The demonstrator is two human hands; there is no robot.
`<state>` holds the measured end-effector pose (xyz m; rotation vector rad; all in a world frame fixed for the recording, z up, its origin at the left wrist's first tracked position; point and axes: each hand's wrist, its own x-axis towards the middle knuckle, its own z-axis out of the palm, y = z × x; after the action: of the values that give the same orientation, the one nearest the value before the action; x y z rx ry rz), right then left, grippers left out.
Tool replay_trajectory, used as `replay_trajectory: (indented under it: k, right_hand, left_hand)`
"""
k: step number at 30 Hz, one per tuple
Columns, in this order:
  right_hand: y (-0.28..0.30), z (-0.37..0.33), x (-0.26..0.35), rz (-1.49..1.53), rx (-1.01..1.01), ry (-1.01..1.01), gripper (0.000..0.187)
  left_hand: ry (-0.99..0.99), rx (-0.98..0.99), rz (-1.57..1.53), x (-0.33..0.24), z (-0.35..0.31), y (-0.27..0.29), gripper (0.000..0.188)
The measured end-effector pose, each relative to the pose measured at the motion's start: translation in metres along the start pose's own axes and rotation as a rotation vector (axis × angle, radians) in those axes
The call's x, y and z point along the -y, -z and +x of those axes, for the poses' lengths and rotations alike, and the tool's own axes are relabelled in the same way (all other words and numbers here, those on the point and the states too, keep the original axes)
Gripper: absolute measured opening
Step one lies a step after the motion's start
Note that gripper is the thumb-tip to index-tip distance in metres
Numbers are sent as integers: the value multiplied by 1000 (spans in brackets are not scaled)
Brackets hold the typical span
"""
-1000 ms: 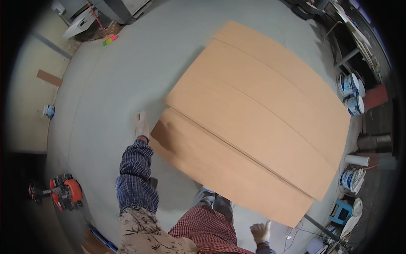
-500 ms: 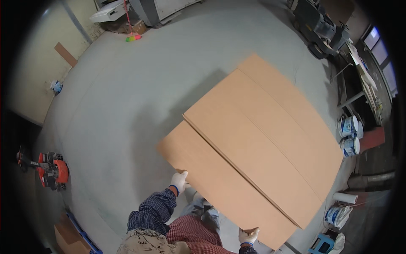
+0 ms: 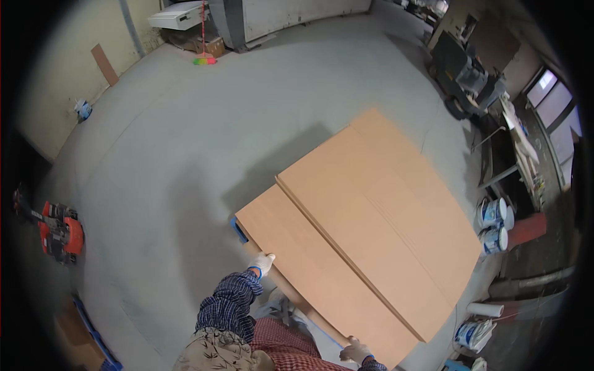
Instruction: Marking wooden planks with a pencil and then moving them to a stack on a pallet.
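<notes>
A large brown cardboard sheet [image 3: 377, 210], scored with fold lines and with a raised seam along its near part, spreads out in front of me. My left hand [image 3: 263, 264], in a white glove with a blue cuff, grips its near edge, thumb on top. Further right along that edge, my right hand [image 3: 355, 351] is closed on the cardboard, also gloved; its fingers underneath are hidden. Below the sheet's left corner shows a blue pallet-like corner [image 3: 239, 230], with more brown cardboard under the near edge.
An orange-red pallet jack [image 3: 62, 232] stands at the left. White-and-blue buckets [image 3: 493, 240], a white roll [image 3: 486, 310] and a cluttered bench [image 3: 523, 145] line the right side. A dark wheeled machine [image 3: 461, 77] is far right. A broom [image 3: 204, 60] leans at the back.
The cardboard sheet has come lower with both hands on it, and the blue corner beneath has come into view. The whole view has shifted, with more of the back of the room showing.
</notes>
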<state>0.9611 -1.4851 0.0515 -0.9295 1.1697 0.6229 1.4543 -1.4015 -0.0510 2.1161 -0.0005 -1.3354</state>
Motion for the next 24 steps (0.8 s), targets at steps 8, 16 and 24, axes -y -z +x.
replay_trajectory:
  k: [8,16,24]
  right_hand:
    - [20,-12,27,-256,-28,205,38]
    - [141,114,-104,-398,279,586,45]
    - [142,56,-110,-370,7,283,44]
  left_hand:
    - [-156,163,-22,103,-24,-2,28]
    - [46,-109,209,240,-145,55,42]
    - [312,-220,-372,280,-233,12,39]
